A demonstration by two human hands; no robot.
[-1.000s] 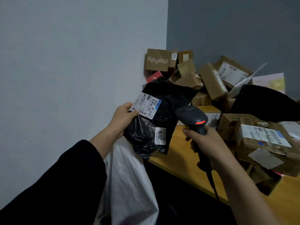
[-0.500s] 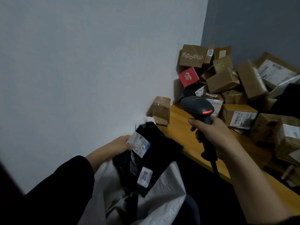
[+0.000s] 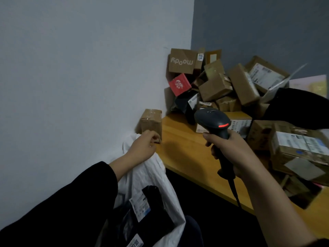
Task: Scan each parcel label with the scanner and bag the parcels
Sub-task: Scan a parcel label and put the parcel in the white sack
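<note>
The small taped box point(image 3: 151, 122) stood at the very end of the surface point(image 3: 185, 150), right over the slack mouth of the white bag point(image 3: 156, 175). The left hand point(image 3: 144, 147) was at its foot with its fingers curled. I could not tell whether it pinched the box, the bag rim, or nothing. A clumsy nudge there, I thought, could tip the box into the bag unscanned, on top of the black parcel point(image 3: 151, 211) lying inside.

The right hand point(image 3: 229, 150) gripped the scanner point(image 3: 212, 122), and its cable point(image 3: 235, 193) trailed over the front edge, where it might snag. The pile of boxes point(image 3: 213, 90) leaned loosely and a careless pull could make it slide.

The wall point(image 3: 71, 86) closed off the left. Bare wood between box and pile left room to work.
</note>
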